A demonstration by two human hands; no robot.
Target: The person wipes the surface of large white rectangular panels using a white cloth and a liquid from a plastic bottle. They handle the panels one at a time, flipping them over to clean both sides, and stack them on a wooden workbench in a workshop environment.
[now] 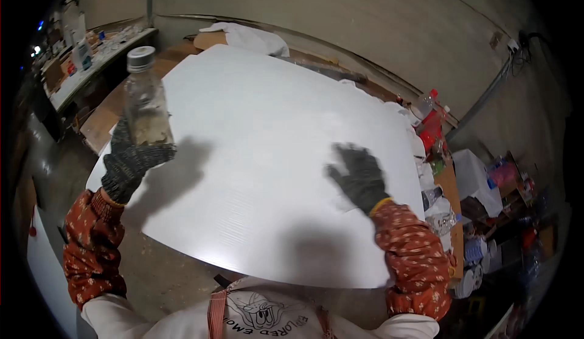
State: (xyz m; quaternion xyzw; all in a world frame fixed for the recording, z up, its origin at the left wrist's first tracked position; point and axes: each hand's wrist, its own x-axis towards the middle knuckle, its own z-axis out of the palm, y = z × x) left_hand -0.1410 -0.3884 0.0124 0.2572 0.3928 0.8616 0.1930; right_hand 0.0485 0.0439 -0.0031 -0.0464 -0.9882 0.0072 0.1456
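Your left hand (pixel 131 164), gloved, left of frame: closed round the clear bottle (pixel 148 103) near its base, grey cap (pixel 141 58) up | your right hand (pixel 360 179), gloved, right of centre: fingers spread, blurred, over the white panel (pixel 255 120) filling mid-frame; contact cannot be told | plastic bottles (pixel 440 221) along the panel's right side

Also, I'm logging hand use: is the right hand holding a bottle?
No, the left hand holds the clear bottle, while the right hand is spread over the white board.
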